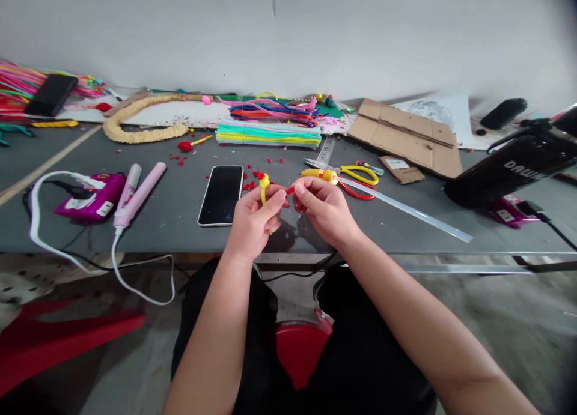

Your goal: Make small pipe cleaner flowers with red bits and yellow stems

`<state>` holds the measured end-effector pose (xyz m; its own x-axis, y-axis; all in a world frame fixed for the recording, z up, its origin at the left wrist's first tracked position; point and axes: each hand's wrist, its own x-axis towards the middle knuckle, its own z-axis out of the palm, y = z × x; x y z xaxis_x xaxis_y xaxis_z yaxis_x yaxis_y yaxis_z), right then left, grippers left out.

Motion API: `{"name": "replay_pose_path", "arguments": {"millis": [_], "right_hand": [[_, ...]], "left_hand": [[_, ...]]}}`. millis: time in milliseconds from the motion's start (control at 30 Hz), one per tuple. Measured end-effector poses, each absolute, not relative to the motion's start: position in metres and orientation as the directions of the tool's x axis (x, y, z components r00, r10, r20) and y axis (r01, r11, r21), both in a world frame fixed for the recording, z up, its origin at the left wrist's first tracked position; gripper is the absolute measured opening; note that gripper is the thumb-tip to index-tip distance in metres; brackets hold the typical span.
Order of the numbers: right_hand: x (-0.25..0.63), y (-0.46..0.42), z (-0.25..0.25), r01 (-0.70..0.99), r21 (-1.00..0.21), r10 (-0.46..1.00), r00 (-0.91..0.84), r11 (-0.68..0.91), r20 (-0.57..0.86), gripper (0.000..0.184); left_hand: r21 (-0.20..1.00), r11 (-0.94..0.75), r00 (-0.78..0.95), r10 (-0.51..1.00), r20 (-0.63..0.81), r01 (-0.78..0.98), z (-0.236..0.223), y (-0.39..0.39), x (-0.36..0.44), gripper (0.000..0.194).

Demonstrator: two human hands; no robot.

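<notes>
My left hand (259,214) is closed around a yellow pipe cleaner (264,191) that stands up between the fingers, with a red tuft at its top. Fingertips of my right hand (322,208) pinch a small red fuzzy piece (290,191), close beside the left fingertips. Both hands hover over the table's front edge. Little red fuzzy bits (249,185) lie just behind the left hand. Behind the right hand rest a yellow glue gun (321,175) with a clear glue stick (406,206) out its back, and scissors (364,173) with a yellow and red handle.
A phone (220,196) lies left of my hands. Further left are a pink hair straightener (139,193) and a purple power strip (92,202) with cords. Bundled pipe cleaners (268,134) line the back, near cardboard (406,136). A black bottle (509,166) stands at right.
</notes>
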<state>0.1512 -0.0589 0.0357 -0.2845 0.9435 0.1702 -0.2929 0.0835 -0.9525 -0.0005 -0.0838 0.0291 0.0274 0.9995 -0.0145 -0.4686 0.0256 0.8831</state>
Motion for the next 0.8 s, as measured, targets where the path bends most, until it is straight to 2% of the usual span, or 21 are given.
{"name": "replay_pose_path", "arguments": {"millis": [233, 467, 567, 800], "right_hand": [[0.151, -0.061, 0.040, -0.140, -0.981, 0.946, -0.278, 0.134, 0.169, 0.032], [0.150, -0.059, 0.035, -0.203, -0.979, 0.941, -0.329, 0.008, 0.076, 0.038], [0.150, -0.059, 0.035, -0.170, -0.985, 0.942, -0.332, -0.019, 0.039, 0.038], [0.151, -0.061, 0.040, -0.067, -0.993, 0.957, -0.265, 0.102, 0.116, 0.038]], "left_hand": [[0.902, 0.002, 0.026, 1.000, 0.011, -0.433, 0.024, -0.082, 0.000, 0.024], [0.916, -0.034, -0.010, 0.999, 0.032, -0.399, 0.023, -0.082, 0.000, 0.023], [0.928, -0.071, -0.037, 0.997, 0.062, -0.365, 0.022, -0.082, 0.000, 0.022], [0.952, -0.149, -0.108, 0.986, 0.123, -0.269, 0.017, -0.083, 0.003, 0.021]]}}
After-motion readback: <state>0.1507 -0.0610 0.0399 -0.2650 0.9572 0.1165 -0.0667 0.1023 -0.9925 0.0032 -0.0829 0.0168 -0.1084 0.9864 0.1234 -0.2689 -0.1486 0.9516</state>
